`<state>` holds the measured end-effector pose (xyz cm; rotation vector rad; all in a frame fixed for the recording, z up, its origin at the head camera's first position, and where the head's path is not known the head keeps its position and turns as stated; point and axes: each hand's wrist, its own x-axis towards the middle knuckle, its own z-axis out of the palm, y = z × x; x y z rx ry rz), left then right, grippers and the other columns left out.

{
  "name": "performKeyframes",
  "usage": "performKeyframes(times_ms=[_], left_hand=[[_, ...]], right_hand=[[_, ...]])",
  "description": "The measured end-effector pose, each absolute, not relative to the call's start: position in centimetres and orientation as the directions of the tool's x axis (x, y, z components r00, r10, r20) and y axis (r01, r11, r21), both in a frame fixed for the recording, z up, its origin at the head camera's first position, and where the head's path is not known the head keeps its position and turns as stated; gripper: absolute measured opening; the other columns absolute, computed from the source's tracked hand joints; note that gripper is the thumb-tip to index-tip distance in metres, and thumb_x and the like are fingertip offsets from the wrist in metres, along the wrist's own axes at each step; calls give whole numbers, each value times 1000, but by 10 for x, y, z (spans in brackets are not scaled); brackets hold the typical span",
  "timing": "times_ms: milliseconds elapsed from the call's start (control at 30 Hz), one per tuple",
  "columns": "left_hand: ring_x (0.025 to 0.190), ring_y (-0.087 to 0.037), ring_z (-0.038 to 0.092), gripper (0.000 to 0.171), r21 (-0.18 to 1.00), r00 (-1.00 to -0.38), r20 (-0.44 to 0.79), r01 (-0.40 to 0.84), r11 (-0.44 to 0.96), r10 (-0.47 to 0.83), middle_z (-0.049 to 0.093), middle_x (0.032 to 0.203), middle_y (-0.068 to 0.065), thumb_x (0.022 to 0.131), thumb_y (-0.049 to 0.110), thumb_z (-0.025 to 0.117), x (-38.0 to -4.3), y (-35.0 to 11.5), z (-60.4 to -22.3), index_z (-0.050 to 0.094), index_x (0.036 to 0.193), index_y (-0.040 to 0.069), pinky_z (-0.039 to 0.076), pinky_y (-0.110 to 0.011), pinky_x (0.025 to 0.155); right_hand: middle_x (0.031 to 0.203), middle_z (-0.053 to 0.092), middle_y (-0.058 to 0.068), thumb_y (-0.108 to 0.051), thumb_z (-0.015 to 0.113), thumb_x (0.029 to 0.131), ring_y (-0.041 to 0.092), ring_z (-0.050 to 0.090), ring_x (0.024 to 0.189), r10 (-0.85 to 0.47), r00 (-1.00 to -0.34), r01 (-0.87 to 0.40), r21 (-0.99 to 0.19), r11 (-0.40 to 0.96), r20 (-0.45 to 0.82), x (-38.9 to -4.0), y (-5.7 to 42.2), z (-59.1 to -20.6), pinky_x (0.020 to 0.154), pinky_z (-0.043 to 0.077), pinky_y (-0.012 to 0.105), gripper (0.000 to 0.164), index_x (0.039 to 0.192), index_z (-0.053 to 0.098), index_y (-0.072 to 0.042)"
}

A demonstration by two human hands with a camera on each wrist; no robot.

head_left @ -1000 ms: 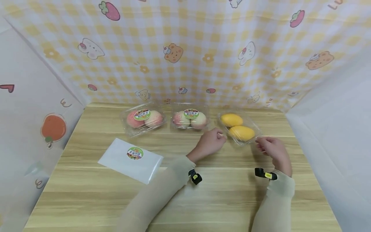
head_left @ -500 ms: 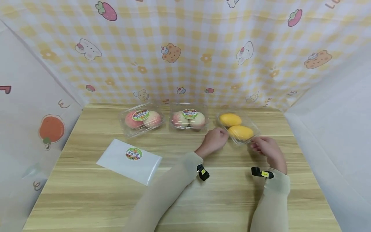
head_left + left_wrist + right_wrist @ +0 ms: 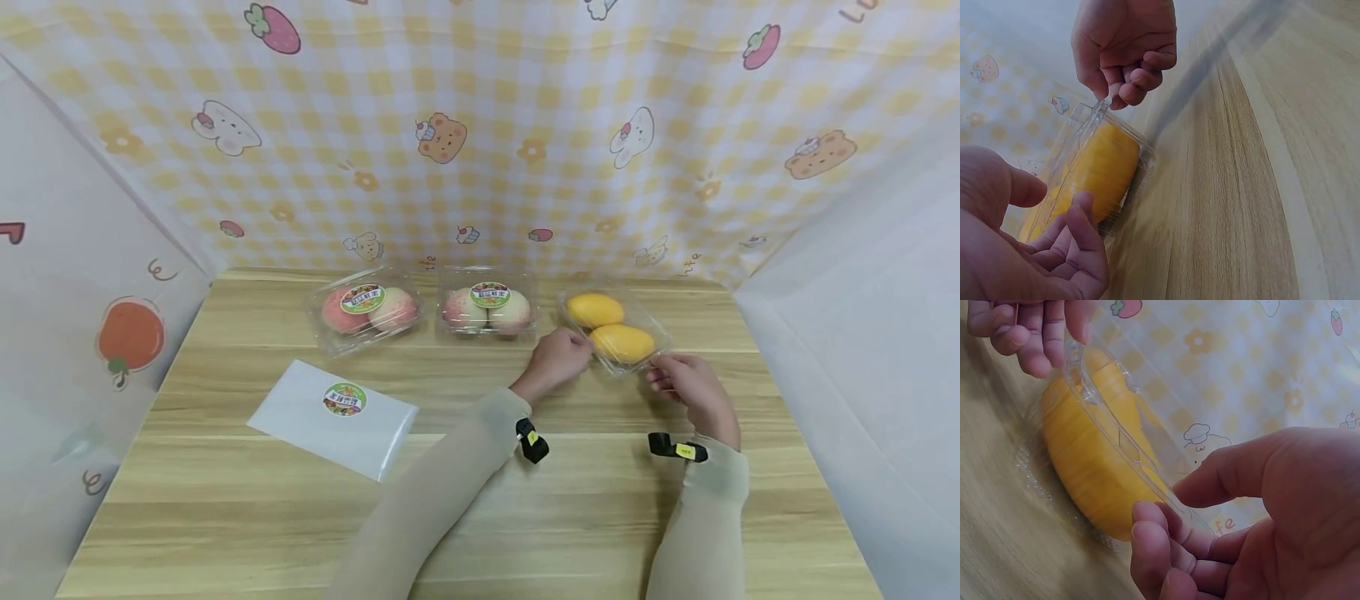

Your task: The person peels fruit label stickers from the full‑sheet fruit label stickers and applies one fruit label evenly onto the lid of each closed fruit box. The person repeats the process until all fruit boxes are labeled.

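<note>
A clear plastic clamshell box (image 3: 643, 313) with two yellow mangoes (image 3: 622, 343) inside lies at the back right of the table. At its front right corner my right hand (image 3: 693, 389) pinches the clear rim (image 3: 1124, 442) between thumb and fingertips. My left hand (image 3: 557, 358) is at the front left corner. In the left wrist view its thumb and loosely bent fingers stand apart, one on each side of the rim, with the fingertips right at the box. Nearest my left hand otherwise is a clear box (image 3: 487, 327) of two pinkish-white peaches (image 3: 512, 312), with a round label on top.
Another labelled clear box (image 3: 367, 340) of two peaches stands farther left. A flat white packet (image 3: 333, 425) with a round label lies at front left on the wooden table (image 3: 570, 517). A yellow checked cloth (image 3: 525, 125) hangs behind, and pale side panels flank the table.
Both hands have come closer to the mango box: the left moved right to its front left corner, the right moved slightly left to the rim. The boxes have stayed put.
</note>
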<state>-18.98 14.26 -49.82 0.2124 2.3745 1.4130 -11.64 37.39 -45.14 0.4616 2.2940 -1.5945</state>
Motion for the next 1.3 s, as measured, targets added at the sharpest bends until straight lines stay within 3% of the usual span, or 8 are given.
performKeyframes(times_ms=[267,533,633,800,1000,1300], left_hand=[[61,-15,60,30,884,-906,-296,-141,445,302,74,76,10,106,31,67,-210,157,-527,83,81,26,46,-32,55],[63,-13,66,30,905,-887,-318,-179,387,334,74,73,11,103,28,67,-214,162,-543,81,77,29,47,-29,53],[68,-13,68,28,915,-883,-340,-229,333,325,75,76,8,102,22,65,-210,162,-538,81,79,23,47,-28,54],[72,-12,67,31,930,-874,-340,-257,262,347,76,80,-1,105,13,60,-186,147,-497,80,82,9,46,-25,59],[69,-9,62,31,939,-881,-318,-243,243,351,73,77,-1,105,11,58,-173,139,-477,79,82,4,41,-20,58],[69,-9,63,26,940,-875,-328,-267,210,355,79,88,-9,106,8,60,-169,138,-472,81,96,-4,49,-22,63]], right_hand=[[94,71,-5,-31,54,115,10,64,83,104,-883,467,-833,297,-458,-117,372,-450,76,55,27,33,118,66,0],[93,70,-6,-26,53,115,10,64,83,94,-888,459,-847,267,-451,-120,377,-456,76,54,27,27,115,67,-3],[92,70,-6,-26,52,115,10,64,82,93,-889,457,-850,261,-449,-121,378,-458,76,54,27,26,114,67,-3],[93,70,-5,-27,52,115,11,64,83,98,-885,465,-847,260,-456,-121,378,-459,76,54,27,30,119,65,-1],[93,70,-4,-25,56,114,10,64,82,90,-882,471,-859,200,-463,-119,371,-461,73,53,25,26,115,69,-2],[86,68,-6,-21,56,114,8,62,77,54,-901,433,-884,179,-430,-110,363,-461,69,51,23,24,99,71,-9]])
